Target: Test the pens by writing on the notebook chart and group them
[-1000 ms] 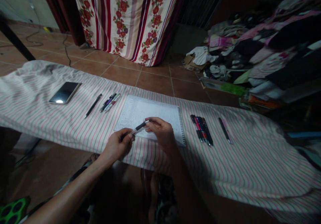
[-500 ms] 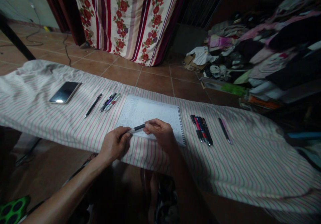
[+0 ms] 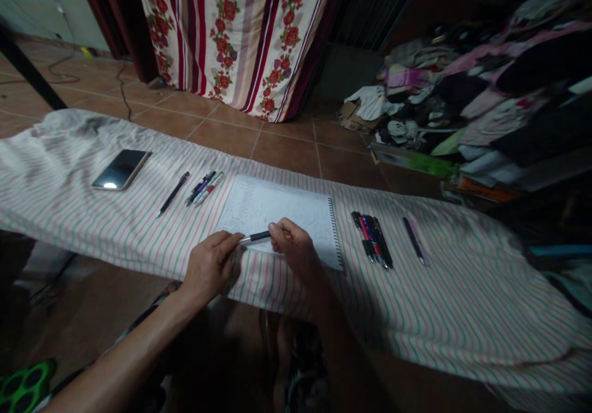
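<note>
A pen with a dark grip and a lighter barrel is held between my two hands, above the near edge of a spiral notebook. My left hand pinches its lighter end. At the dark end, the fingers of my right hand are closed on it, hiding the tip. Writing covers parts of the notebook's open page, and its spiral runs down the right side. Left of the notebook lie a small group of pens and a single black pen.
Right of the notebook, several pens lie bunched, with a black pen beside a pinkish one farther right. A phone rests at the left of the striped cloth. Beyond are a floral curtain and piled clothes.
My right hand has shifted slightly right and its fingers have curled more around the pen's dark end. My left hand has turned a little, still pinching the other end.
</note>
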Demonstrator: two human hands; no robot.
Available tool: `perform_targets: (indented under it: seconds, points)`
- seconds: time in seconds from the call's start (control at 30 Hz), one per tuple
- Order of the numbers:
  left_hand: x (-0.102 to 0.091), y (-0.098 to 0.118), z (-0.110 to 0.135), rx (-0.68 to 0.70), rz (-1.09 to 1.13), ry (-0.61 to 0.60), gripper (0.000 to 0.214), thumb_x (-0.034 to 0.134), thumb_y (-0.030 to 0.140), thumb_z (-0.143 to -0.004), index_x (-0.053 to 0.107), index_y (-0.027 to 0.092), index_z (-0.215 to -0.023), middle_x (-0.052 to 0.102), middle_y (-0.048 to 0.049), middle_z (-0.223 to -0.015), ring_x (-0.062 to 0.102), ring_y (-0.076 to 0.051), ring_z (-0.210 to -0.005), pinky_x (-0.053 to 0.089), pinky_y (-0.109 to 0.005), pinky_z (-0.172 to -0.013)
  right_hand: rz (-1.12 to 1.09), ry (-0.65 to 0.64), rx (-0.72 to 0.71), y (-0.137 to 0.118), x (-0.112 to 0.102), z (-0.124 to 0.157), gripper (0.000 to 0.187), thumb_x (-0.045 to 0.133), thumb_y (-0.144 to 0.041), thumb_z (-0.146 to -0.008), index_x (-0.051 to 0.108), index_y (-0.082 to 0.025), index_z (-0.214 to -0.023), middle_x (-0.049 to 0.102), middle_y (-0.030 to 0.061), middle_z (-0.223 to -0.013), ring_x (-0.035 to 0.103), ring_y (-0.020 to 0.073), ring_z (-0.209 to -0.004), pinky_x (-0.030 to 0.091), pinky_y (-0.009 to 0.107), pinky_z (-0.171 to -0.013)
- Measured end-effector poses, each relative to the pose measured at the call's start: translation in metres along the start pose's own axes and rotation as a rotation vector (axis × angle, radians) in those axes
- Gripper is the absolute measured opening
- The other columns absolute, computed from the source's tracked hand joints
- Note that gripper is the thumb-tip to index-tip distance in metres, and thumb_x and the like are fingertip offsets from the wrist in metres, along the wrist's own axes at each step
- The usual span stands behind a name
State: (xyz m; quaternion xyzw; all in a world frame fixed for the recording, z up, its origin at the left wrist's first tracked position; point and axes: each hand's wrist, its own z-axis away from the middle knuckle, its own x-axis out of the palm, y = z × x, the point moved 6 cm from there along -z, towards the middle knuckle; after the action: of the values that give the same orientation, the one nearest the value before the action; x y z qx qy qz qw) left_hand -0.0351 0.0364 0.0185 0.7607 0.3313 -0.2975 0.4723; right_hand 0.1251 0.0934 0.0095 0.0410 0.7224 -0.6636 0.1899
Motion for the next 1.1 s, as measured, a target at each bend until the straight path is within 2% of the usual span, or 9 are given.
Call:
perform_targets:
  seconds: [0.17,0.3,0.4,0.5,0.6,0.7,0.77,0.9,1.1]
  points:
    - [0.0,0.005,0.002,0.092,-0.136,0.024,0.035,0.041,0.012,-0.082,0.063,0.016,-0.109,0.066,-0.0086,-0.085,0.06,-0.02,-0.079,0.047,-0.029,-0.068,0.146,0.041,0.021,0.0,0.0,0.0,0.044,0.041,-0.053,-0.082,0.035,-0.023,-0.051,0.035,-0.0066,-0.042,0.033,0.009,-0.042,0.028,0.023,-0.046]
    - [0.001,0.007,0.002,0.099,-0.125,0.014,0.035,0.04,0.012,-0.083,0.063,0.013,-0.109,0.066,-0.0101,-0.085,0.06,-0.021,-0.079,0.047,-0.031,-0.068,0.151,0.056,0.106,0.003,0.0,-0.001,0.05,0.039,-0.057,-0.082,0.034,-0.022,-0.045,0.034,-0.0056,-0.04,0.031,0.0089,-0.039,0.026,0.024,-0.044]
    - [0.002,0.005,0.001,0.026,-0.034,-0.018,0.033,0.039,0.018,-0.086,0.063,0.014,-0.108,0.066,-0.0098,-0.085,0.061,-0.021,-0.08,0.047,-0.031,-0.07,0.144,0.082,0.144,0.002,0.001,-0.001,0.054,0.038,-0.06,-0.081,0.033,-0.022,-0.043,0.034,-0.0049,-0.037,0.032,0.0088,-0.038,0.028,0.024,-0.044]
    - [0.007,0.0,0.0,-0.07,0.115,-0.066,0.031,0.041,0.026,-0.087,0.066,0.017,-0.103,0.067,-0.0081,-0.086,0.062,-0.019,-0.081,0.047,-0.028,-0.072,0.081,0.092,0.197,0.004,0.002,0.001,0.057,0.032,-0.065,-0.081,0.043,-0.021,-0.046,0.043,-0.0029,-0.04,0.04,0.0095,-0.038,0.032,0.024,-0.044]
    - [0.013,-0.01,0.001,-0.201,0.271,-0.084,0.03,0.045,0.031,-0.085,0.067,0.018,-0.099,0.069,-0.0068,-0.087,0.063,-0.019,-0.083,0.047,-0.029,-0.075,-0.036,0.131,0.2,0.005,0.001,0.001,0.058,0.027,-0.066,-0.082,0.059,-0.02,-0.065,0.056,0.0002,-0.051,0.049,0.0103,-0.043,0.037,0.023,-0.045]
    - [0.019,-0.022,0.002,-0.359,0.428,-0.059,0.032,0.048,0.034,-0.081,0.068,0.016,-0.098,0.07,-0.007,-0.088,0.064,-0.021,-0.084,0.048,-0.031,-0.077,-0.173,0.174,0.112,0.003,-0.003,-0.001,0.047,0.041,-0.058,-0.08,0.062,-0.018,-0.092,0.064,0.0024,-0.068,0.056,0.0116,-0.052,0.039,0.022,-0.045]
    - [0.021,-0.027,0.002,-0.445,0.509,-0.056,0.035,0.051,0.037,-0.077,0.068,0.014,-0.096,0.071,-0.008,-0.088,0.065,-0.022,-0.083,0.049,-0.033,-0.077,-0.232,0.164,0.054,0.002,-0.004,-0.002,0.039,0.054,-0.048,-0.076,0.062,-0.018,-0.1,0.066,0.0032,-0.074,0.061,0.0132,-0.06,0.044,0.022,-0.049]
    - [0.021,-0.03,0.001,-0.509,0.543,-0.063,0.036,0.053,0.038,-0.073,0.069,0.013,-0.092,0.072,-0.0085,-0.086,0.066,-0.023,-0.082,0.05,-0.035,-0.077,-0.261,0.145,-0.002,0.002,-0.006,-0.002,0.024,0.062,-0.033,-0.071,0.068,-0.019,-0.09,0.068,0.0033,-0.076,0.064,0.0147,-0.068,0.051,0.026,-0.063]
    - [0.018,-0.028,0.001,-0.431,0.43,-0.091,0.033,0.049,0.035,-0.076,0.069,0.015,-0.094,0.072,-0.0087,-0.091,0.065,-0.023,-0.085,0.049,-0.036,-0.079,-0.23,0.079,0.023,0.011,-0.007,-0.004,0.018,0.065,-0.03,-0.068,0.07,-0.018,-0.081,0.068,0.0018,-0.065,0.063,0.0147,-0.062,0.052,0.027,-0.062]
